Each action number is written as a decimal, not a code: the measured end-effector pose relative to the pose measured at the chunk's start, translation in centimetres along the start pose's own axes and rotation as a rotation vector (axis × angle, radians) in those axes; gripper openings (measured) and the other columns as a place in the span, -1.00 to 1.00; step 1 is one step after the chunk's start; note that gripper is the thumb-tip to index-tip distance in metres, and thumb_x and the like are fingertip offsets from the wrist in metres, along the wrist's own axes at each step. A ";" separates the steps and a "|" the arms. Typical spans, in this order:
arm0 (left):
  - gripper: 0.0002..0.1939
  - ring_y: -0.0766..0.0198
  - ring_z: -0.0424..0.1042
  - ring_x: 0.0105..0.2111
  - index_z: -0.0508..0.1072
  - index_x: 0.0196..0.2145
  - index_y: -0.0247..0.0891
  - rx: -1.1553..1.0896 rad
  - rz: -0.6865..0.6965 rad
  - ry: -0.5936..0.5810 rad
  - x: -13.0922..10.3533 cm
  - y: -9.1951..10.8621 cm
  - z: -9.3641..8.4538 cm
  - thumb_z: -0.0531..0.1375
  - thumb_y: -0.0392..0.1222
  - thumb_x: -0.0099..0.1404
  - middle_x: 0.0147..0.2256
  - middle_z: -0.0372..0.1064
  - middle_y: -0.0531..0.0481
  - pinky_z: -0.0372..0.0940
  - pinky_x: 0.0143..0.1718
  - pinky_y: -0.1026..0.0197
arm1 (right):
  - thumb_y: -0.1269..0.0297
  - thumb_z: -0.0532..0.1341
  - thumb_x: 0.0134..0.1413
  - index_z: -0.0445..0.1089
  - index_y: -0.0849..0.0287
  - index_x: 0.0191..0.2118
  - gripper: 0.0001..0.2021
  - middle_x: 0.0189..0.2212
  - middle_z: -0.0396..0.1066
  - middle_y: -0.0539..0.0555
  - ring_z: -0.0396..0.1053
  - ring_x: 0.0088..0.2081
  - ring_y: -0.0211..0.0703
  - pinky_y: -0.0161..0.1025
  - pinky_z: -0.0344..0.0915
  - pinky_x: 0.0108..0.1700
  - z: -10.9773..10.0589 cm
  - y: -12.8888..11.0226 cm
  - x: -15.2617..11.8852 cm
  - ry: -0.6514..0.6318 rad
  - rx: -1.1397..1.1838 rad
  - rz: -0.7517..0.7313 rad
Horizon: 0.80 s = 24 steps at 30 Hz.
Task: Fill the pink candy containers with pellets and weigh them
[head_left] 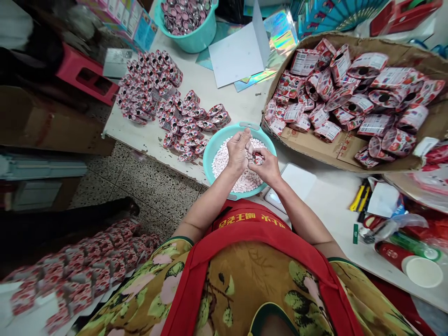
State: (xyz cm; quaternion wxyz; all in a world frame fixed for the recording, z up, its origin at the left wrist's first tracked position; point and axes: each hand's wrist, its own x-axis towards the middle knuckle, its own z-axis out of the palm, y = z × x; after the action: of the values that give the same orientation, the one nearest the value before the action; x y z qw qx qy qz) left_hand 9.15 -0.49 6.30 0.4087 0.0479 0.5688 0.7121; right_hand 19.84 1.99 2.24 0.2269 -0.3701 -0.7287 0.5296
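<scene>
Both of my hands are over a turquoise basin that holds many small white pellets, like candies. My right hand grips a small red-and-white printed container between thumb and fingers. Close against it, my left hand is curled round a few of the white pellets, some showing at its inner edge. The container's opening is mostly hidden by my fingers. Left of the basin, similar printed containers stand in loose groups, with a denser cluster behind them.
A cardboard tray of printed containers fills the right side. Behind are a turquoise bucket of small round pieces and a folded white sheet. A white flat device, yellow cutter and paper cup lie nearer right.
</scene>
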 end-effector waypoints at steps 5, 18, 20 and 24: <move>-0.48 0.51 0.02 -0.73 0.33 -0.47 -0.23 -0.007 -0.057 -0.073 -0.7 0.8 -0.1 0.31 0.30 0.21 -0.67 -0.02 0.22 -0.04 -0.71 0.34 | 0.21 0.30 -0.19 0.46 0.13 -0.16 -0.64 -0.21 0.52 0.04 0.47 -0.14 -0.06 -0.11 0.39 0.04 0.7 1.2 -0.2 -0.036 0.135 0.014; -0.70 -0.10 0.23 0.23 0.50 -0.11 -0.24 1.291 0.248 -0.121 6.7 -6.4 -10.2 0.25 0.00 0.30 0.15 0.39 -0.25 0.06 0.30 -0.09 | 0.00 0.43 -0.18 0.47 0.00 -0.12 -0.56 -0.14 0.55 0.11 0.52 -0.12 0.09 0.10 0.47 0.01 -9.1 6.2 -9.4 0.372 0.050 0.286; -0.57 -0.19 0.14 0.28 0.47 0.02 -0.24 1.470 0.217 -0.134 6.4 -7.9 -9.2 0.19 0.09 0.35 0.25 0.27 -0.30 0.00 0.31 -0.18 | -0.01 0.39 -0.17 0.44 0.00 -0.14 -0.57 -0.13 0.54 0.14 0.51 -0.10 0.13 0.17 0.45 0.05 -9.5 8.5 -10.9 0.443 -0.032 0.347; -0.47 -0.24 0.29 0.16 0.45 0.04 -0.22 1.522 0.097 -0.261 5.1 -9.3 -7.3 0.09 0.24 0.37 0.13 0.37 -0.34 0.14 0.18 -0.21 | -0.05 0.34 -0.10 0.39 0.04 -0.08 -0.54 -0.05 0.48 0.22 0.45 0.03 0.19 0.25 0.38 0.15 -9.9 9.5 -11.8 0.446 -0.227 0.317</move>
State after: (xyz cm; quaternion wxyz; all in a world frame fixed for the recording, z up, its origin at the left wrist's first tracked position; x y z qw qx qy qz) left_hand 6.78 -2.67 -6.19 0.2952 0.4240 0.8462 0.1308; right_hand 37.15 0.34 -2.66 0.2530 -0.6093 -0.6488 0.3791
